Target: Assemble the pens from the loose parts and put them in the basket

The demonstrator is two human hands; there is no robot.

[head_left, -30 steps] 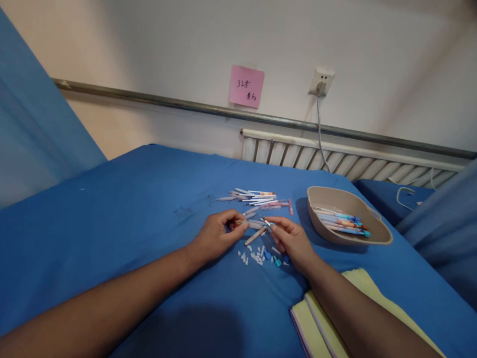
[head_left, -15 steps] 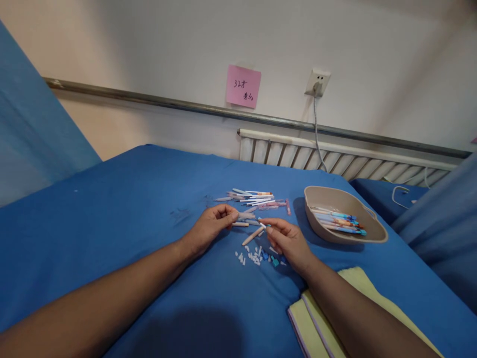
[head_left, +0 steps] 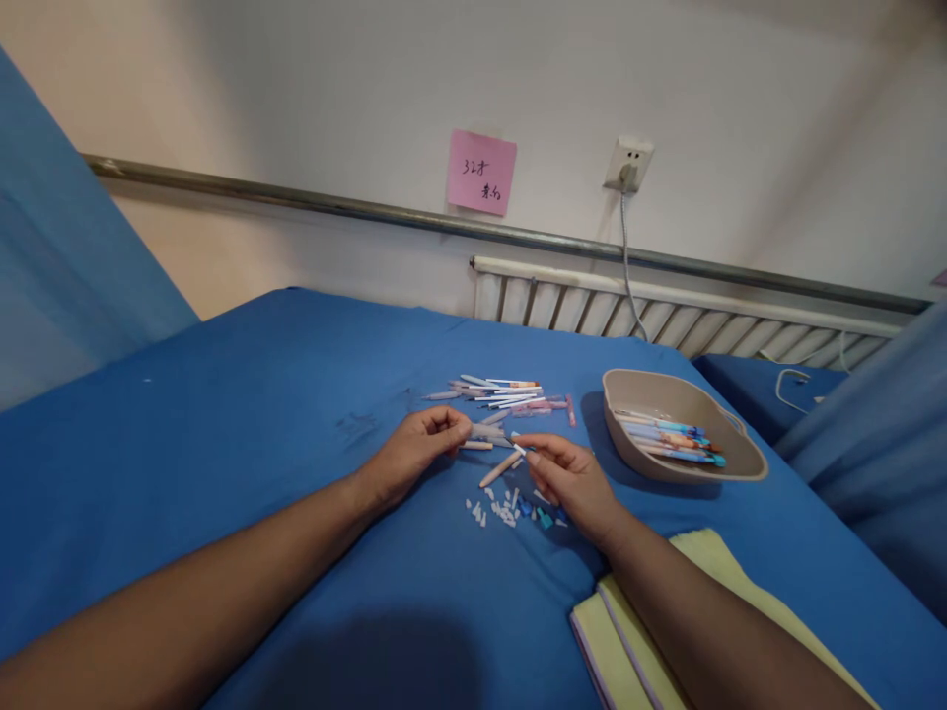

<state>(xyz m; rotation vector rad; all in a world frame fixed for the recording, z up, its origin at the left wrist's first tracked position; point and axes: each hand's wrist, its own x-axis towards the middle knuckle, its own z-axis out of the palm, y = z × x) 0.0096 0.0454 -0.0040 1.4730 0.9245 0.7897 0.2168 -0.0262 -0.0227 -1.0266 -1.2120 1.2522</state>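
Centre of the frame: your two hands meet over the blue-covered desk (head_left: 222, 414), with a pen part in each. Your left hand (head_left: 418, 444) pinches a pale barrel (head_left: 484, 431) between thumb and fingers; your right hand (head_left: 569, 483) pinches a slim white tube (head_left: 519, 450), its dark tip directed at the barrel's near end. Whether the two touch or the tip has entered is too small to tell, so this pen is best judged as partway through. Right of the frame: the beige basket (head_left: 749, 461) holds a group of pens (head_left: 666, 434), their blue and orange ends lying toward the right; these appear whole and may be counted as the finished share. Beyond your hands lies a cluster of white refills (head_left: 510, 397) among further barrels, with pink pieces (head_left: 571, 410) at its right edge. Just below your hands, note a tan barrel (head_left: 499, 470), and below it scattered white tips (head_left: 507, 511) beside a teal piece (head_left: 545, 519). With so many loose parts before you, a good deal of the work seems left; an exact count cannot be read.
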